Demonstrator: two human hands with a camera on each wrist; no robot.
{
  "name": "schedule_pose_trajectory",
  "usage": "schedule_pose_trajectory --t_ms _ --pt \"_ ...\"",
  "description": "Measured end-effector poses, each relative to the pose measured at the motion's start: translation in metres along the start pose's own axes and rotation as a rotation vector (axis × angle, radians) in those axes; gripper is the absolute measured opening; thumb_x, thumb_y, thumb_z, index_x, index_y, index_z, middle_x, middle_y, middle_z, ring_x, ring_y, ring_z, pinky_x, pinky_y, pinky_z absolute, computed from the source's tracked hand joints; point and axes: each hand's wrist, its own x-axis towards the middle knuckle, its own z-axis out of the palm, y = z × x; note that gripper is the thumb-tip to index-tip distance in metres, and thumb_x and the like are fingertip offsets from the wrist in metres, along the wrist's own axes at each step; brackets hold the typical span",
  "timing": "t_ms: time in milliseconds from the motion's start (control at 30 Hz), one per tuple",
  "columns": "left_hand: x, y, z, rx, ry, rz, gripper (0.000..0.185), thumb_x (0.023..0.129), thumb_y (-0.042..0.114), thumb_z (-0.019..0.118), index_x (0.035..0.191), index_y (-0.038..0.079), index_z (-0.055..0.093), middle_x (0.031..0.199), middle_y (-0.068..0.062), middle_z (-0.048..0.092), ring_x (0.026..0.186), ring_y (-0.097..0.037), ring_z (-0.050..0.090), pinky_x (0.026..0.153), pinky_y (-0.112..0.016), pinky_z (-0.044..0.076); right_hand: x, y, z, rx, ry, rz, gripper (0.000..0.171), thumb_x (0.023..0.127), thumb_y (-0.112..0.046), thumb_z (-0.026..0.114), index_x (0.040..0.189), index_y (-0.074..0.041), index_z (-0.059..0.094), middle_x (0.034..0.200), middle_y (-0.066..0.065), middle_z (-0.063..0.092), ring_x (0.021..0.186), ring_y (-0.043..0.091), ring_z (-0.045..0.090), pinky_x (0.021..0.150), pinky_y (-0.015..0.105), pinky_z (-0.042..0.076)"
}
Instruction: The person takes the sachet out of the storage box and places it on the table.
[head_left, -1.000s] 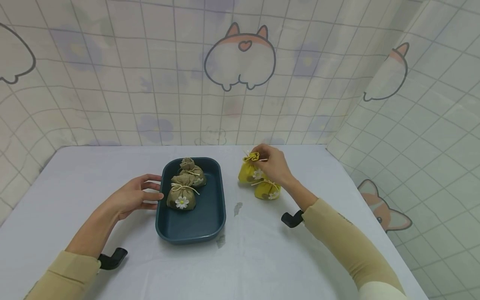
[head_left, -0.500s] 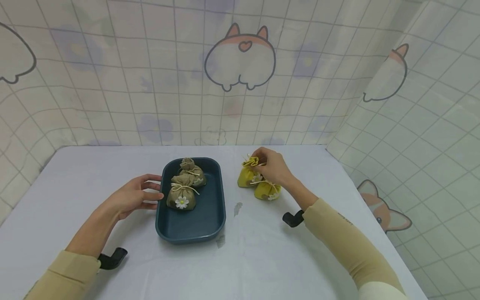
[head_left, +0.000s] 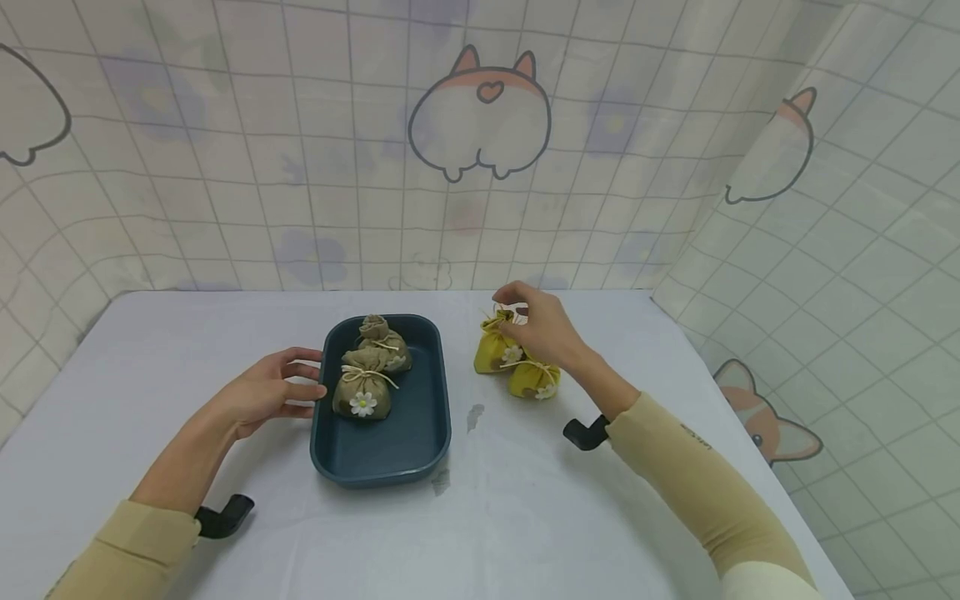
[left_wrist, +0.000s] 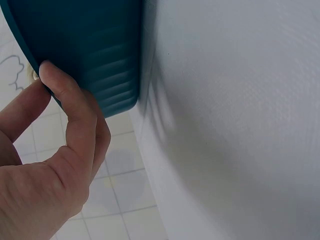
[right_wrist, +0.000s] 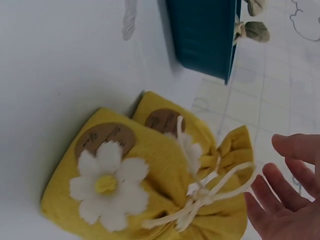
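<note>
A dark blue tray sits mid-table with two brown drawstring pouches inside, one behind the other. My left hand lies flat at the tray's left side, and its fingertips touch the tray wall. To the right of the tray, two yellow pouches with white flowers lie on the table. My right hand hovers just above the far one's tied top. In the right wrist view its fingers are spread, clear of the pouch, and hold nothing.
A white cloth covers the table, with grey smudges beside the tray. Patterned curtains close in the back and right sides. The table's right edge runs close to the yellow pouches.
My right hand was pinching the far yellow pouch's top; now it has let go and lifted slightly. The pouch settled a little to the left. My left hand has not moved.
</note>
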Motion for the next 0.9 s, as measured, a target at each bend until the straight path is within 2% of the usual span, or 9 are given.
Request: schedule_pose_trajectory --t_ms 233,500,733,900 --pt "0.000 -0.003 -0.002 0.009 -0.005 0.006 0.073 0.099 0.005 0.066 0.157 -0.006 0.022 0.144 -0.033 0.037 0.105 -0.028 0.064 0.085 -0.039 0.060 0.001 -0.019 0.008 0.026 0.031 -0.056 0.031 0.095 -0.006 0.073 0.125 -0.003 0.064 0.125 0.010 0.065 0.122 0.028 0.059 0.106 0.037 0.049" --pt "0.001 -0.004 -0.002 0.012 0.000 0.003 0.073 0.099 0.006 0.066 0.157 -0.005 0.022 0.144 -0.033 0.037 0.106 -0.028 0.064 0.086 -0.039 0.060 0.002 -0.035 0.025 0.062 -0.071 -0.083 0.032 0.096 -0.009 0.073 0.126 -0.003 0.064 0.123 0.009 0.066 0.117 0.025 0.062 0.099 0.033 0.053" --pt "0.001 -0.004 -0.002 0.009 0.000 0.004 0.072 0.100 0.006 0.066 0.157 -0.005 0.022 0.145 -0.033 0.036 0.106 -0.028 0.064 0.086 -0.039 0.060 0.004 -0.041 0.045 0.112 -0.146 -0.123 0.032 0.098 -0.009 0.071 0.127 0.000 0.062 0.122 0.016 0.066 0.113 0.026 0.064 0.098 0.038 0.054" --pt "0.001 -0.004 -0.002 0.009 0.005 0.004 0.072 0.100 0.006 0.066 0.157 -0.005 0.023 0.145 -0.033 0.036 0.105 -0.028 0.064 0.085 -0.039 0.060 0.003 -0.046 0.058 0.143 -0.196 -0.169 0.034 0.099 -0.010 0.070 0.130 0.001 0.062 0.121 0.016 0.067 0.112 0.023 0.065 0.094 0.030 0.055"
